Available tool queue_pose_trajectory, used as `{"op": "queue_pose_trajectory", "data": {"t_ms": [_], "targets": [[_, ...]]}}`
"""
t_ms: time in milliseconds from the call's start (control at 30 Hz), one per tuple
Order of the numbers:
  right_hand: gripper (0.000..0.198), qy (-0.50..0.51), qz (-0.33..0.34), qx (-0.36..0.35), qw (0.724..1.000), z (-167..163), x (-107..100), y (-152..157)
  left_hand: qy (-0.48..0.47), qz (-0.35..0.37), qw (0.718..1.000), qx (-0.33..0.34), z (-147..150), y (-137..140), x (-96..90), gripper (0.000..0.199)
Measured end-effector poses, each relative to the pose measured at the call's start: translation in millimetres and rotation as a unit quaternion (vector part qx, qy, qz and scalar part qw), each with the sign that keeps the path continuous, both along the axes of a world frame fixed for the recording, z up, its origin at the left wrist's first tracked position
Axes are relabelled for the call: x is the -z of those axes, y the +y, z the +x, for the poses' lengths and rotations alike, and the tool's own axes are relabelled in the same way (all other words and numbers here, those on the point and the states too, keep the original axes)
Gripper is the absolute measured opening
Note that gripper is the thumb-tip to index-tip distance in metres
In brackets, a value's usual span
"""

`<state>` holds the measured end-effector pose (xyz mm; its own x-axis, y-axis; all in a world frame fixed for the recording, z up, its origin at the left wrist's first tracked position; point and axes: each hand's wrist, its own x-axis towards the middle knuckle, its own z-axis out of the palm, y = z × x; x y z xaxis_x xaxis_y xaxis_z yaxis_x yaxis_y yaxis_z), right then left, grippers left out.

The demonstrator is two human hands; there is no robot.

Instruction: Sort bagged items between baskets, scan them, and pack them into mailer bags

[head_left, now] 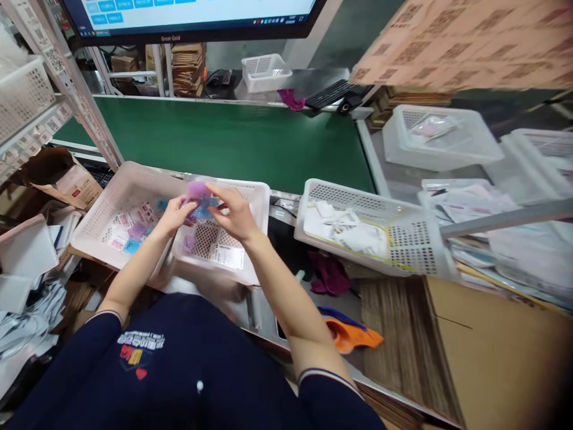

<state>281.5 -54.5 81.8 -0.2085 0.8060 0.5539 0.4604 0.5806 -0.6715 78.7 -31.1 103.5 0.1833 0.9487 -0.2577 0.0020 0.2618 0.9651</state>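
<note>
Both my hands meet over a white plastic basket (265, 221). My left hand (175, 214) is closed on a small purple and blue packet (199, 192), whose exact kind I cannot make out. From the other side my right hand (235, 214) pinches the packet's blue part. Below them, a white label (227, 255) and a small purple packet (188, 243) lie in the basket. A second white basket (96, 224) stands to the left, holding blue packets (132, 245), a purple packet (138, 230) and red-printed labels (145, 212).
Behind the baskets runs a green conveyor belt (233, 134), with a monitor (192, 39) above it. Rightward is a basket (414, 248) of white papers (344, 230). An orange item (353, 335) lies near flat cardboard (398, 346). A metal shelf post (85, 89) rises at left.
</note>
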Motion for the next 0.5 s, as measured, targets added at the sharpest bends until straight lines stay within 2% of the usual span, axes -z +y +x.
{"op": "queue_pose_trajectory", "data": {"t_ms": [133, 233, 267, 333, 400, 433, 500], "targets": [[0.042, -0.029, 0.055, 0.050, 0.997, 24.9, -17.4, -0.3, 0.049, 0.073, 0.996, 0.015, 4.1, 9.6, -13.0, 0.022], [0.028, -0.005, 0.068, 0.094, 0.993, 46.3, -18.0, -4.6, 0.068, 0.087, 0.994, 0.007, -1.0, 15.5, -9.0, 0.018], [0.031, 0.021, 0.049, 0.098, 0.994, 51.7, -14.9, -5.0, 0.077, 0.086, 0.993, 0.009, -2.7, 16.8, -5.7, 0.017], [0.055, 0.085, -0.037, 0.085, 0.992, 56.7, -5.4, -2.9, 0.107, 0.090, 0.990, 0.033, -3.7, 17.4, 2.0, 0.018], [0.086, 0.147, -0.145, 0.062, 0.977, 54.0, 5.4, 2.9, 0.144, 0.108, 0.979, 0.099, -0.5, 16.1, 8.6, 0.020], [0.093, 0.169, -0.186, 0.054, 0.966, 50.8, 10.0, 6.5, 0.162, 0.122, 0.969, 0.142, 2.2, 15.0, 11.0, 0.022], [0.082, 0.177, -0.228, 0.038, 0.957, 44.6, 16.7, 14.0, 0.188, 0.149, 0.946, 0.217, 8.2, 13.0, 14.0, 0.026]]}}
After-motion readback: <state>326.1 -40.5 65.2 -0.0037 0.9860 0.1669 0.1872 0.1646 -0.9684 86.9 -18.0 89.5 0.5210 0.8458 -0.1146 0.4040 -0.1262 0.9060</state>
